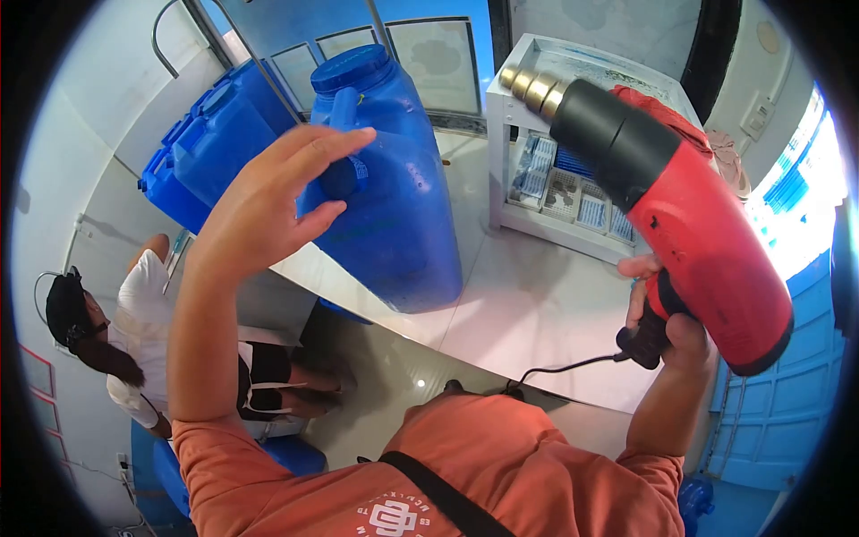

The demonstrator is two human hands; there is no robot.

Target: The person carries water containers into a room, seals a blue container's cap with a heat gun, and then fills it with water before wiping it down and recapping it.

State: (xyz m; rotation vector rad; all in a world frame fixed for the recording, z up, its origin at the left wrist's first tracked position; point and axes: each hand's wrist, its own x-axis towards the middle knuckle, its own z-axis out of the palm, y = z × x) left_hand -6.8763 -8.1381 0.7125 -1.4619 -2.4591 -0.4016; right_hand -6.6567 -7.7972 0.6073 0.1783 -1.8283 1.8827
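Observation:
My right hand (pixel 667 313) grips a red and black heat gun (pixel 689 224) by its handle, its metal nozzle pointing up and left. A black cord (pixel 564 368) runs from the handle's base toward my body. My left hand (pixel 277 192) is raised with thumb and fingers apart, nothing between them. It overlaps the side of a large blue water jug (pixel 398 215) in this view, near the jug's handle and under its screw cap (pixel 351 68). The jug stands upright on a white tiled counter (pixel 519 313).
More blue jugs (pixel 219 134) stand at the far left. A person in a white top (pixel 143 322) is on my left. Behind the heat gun, a white shelf unit (pixel 559 219) holds baskets of small packs, with red cloth (pixel 658 112) on top. Curved metal pipes (pixel 255 58) rise at the back.

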